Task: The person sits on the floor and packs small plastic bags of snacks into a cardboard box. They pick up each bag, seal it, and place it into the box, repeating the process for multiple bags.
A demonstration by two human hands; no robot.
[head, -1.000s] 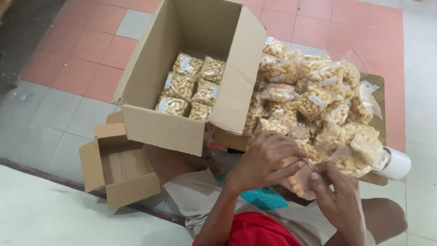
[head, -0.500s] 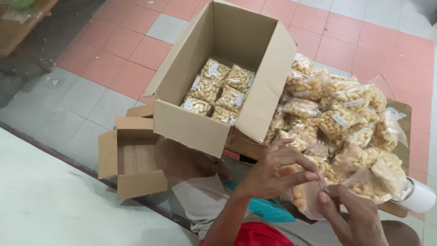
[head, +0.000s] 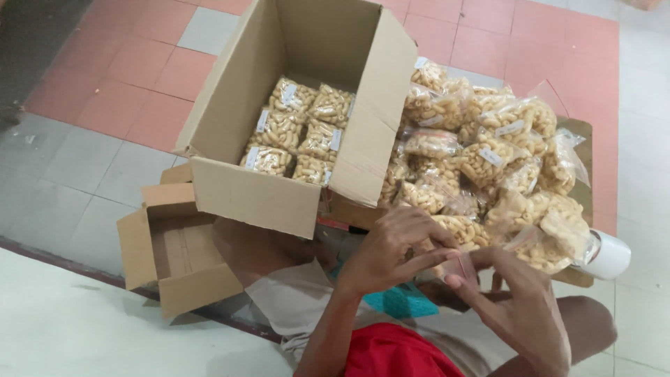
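Both hands meet over the lap on one clear packet of pale snacks [head: 453,264]: the left hand [head: 391,251] has its fingers curled over the packet's top, and the right hand [head: 513,300] pinches its neck from the near side, thumb and forefinger closed on the plastic, so each hand is clamped on the same packet rather than spread. Whether a tie or band is between the fingertips I cannot tell. Just beyond the grip, and spreading away to its right, lies a heap of filled packets [head: 488,160] on a flat sheet of cardboard [head: 579,132]; a white roll [head: 611,255] sits at the heap's near right edge, close beside the right hand. Beyond the grip and to its left stands a large open carton [head: 279,188], with labelled packets [head: 300,129] laid in neat rows covering only part of its floor, in what looks like a single layer. A smaller open box [head: 174,251], with nothing in it, lies to the left of the grip. Judged from this, the packing looks early: a small share is boxed, the much larger heap waits outside, and the packet in hand is neither in the carton nor back on the heap
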